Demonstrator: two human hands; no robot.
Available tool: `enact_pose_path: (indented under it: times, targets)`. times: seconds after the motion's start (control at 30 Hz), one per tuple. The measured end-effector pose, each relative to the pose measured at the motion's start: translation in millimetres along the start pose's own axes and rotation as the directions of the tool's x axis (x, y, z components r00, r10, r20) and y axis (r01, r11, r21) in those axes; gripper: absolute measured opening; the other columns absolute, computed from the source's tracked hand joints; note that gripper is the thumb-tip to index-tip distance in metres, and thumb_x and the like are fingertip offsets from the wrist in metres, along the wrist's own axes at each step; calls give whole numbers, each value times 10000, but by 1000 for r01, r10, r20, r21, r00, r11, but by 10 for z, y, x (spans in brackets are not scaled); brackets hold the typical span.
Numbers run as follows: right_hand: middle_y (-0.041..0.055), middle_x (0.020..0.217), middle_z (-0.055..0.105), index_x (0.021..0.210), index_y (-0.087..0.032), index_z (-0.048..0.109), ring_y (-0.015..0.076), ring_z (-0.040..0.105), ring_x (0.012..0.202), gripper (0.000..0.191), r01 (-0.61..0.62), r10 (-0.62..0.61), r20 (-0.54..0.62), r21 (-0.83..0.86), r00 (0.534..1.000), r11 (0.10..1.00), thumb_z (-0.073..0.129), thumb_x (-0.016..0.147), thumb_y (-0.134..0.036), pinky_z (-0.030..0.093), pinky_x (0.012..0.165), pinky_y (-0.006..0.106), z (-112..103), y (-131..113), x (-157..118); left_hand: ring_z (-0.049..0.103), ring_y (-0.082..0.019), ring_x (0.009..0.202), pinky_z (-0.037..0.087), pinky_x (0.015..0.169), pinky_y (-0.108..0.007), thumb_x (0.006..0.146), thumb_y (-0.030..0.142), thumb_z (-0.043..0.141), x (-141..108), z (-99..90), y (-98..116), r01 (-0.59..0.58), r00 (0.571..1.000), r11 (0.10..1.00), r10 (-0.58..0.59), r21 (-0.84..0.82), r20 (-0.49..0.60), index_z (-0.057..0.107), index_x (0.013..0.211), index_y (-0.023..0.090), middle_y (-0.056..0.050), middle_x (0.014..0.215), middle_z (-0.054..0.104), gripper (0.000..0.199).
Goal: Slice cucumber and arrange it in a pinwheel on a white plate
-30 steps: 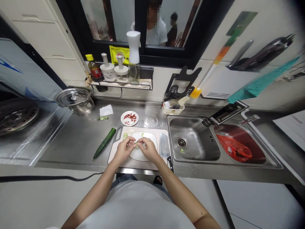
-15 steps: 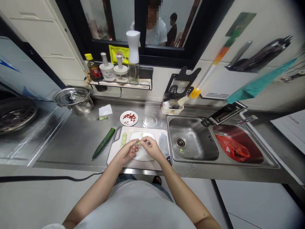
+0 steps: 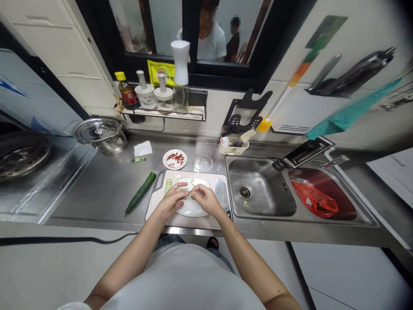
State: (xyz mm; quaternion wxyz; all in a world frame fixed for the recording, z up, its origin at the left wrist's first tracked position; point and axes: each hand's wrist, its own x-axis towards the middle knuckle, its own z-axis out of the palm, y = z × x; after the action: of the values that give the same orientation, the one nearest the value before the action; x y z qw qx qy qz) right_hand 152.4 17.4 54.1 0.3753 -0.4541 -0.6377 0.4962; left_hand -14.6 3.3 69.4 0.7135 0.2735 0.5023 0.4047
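Note:
Over a white plate (image 3: 193, 211) on the cutting board (image 3: 155, 206), my two hands meet fingertip to fingertip. My right hand (image 3: 206, 200) pinches a thin cucumber slice (image 3: 190, 193), seen nearly edge-on. On the slice's other side, my left hand (image 3: 172, 201) has its thumb and a finger closed at the edge, with the index finger stretched above. Another slice (image 3: 192, 182) lies at the plate's far rim. A row of overlapping cucumber slices (image 3: 168, 186) is on the board's left, partly behind my left hand. A kitchen knife (image 3: 221, 193) rests along the board's right side.
Left of the board lies a cucumber (image 3: 140, 193). Behind it are a small dish of red pieces (image 3: 174, 159), a white tissue (image 3: 143, 148) and a lidded steel pot (image 3: 103, 135). A double sink (image 3: 261, 189) is at the right. People stand beyond the window.
The slice between my fingertips has turned from showing its face to nearly edge-on. My left index finger has lifted and straightened; both hands stay over the plate.

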Motion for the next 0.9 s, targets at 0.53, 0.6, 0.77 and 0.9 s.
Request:
enact_pose_path:
  times: [0.53, 0.6, 0.77, 0.9]
  targets:
    - [-17, 621, 608, 732, -186, 610, 107, 569, 581, 111, -74, 75, 0, 50, 997, 996, 547, 778, -265, 457, 576, 217, 18, 141, 30, 439, -64, 544, 312, 515, -186, 579, 327, 744, 76, 40, -25, -242, 966, 941, 256, 237, -28, 644, 943, 167, 67, 606, 466, 410]
    - [-19, 609, 607, 738, -183, 612, 105, 567, 564, 113, -94, 94, 15, 61, 995, 994, 548, 778, -268, 455, 571, 218, -5, 167, 47, 455, -73, 558, 337, 538, -193, 580, 325, 746, 113, 43, -51, -270, 958, 929, 285, 252, -28, 631, 909, 170, 65, 603, 470, 382]
    - [-16, 606, 607, 775, -172, 626, 118, 562, 574, 133, -110, 109, -41, -37, 993, 993, 584, 776, -298, 449, 583, 228, -101, 288, 113, 485, -89, 582, 388, 579, -212, 576, 322, 745, 281, 31, -201, -294, 941, 908, 330, 298, -77, 611, 827, 169, 49, 617, 510, 322]
    - [-5, 657, 625, 795, -174, 643, 132, 565, 640, 159, -114, 103, -70, -194, 992, 974, 540, 806, -295, 436, 628, 237, -165, 420, 173, 525, -106, 630, 426, 624, -222, 611, 271, 721, 458, -6, -360, -307, 921, 877, 372, 370, -116, 628, 791, 164, 20, 658, 566, 229]
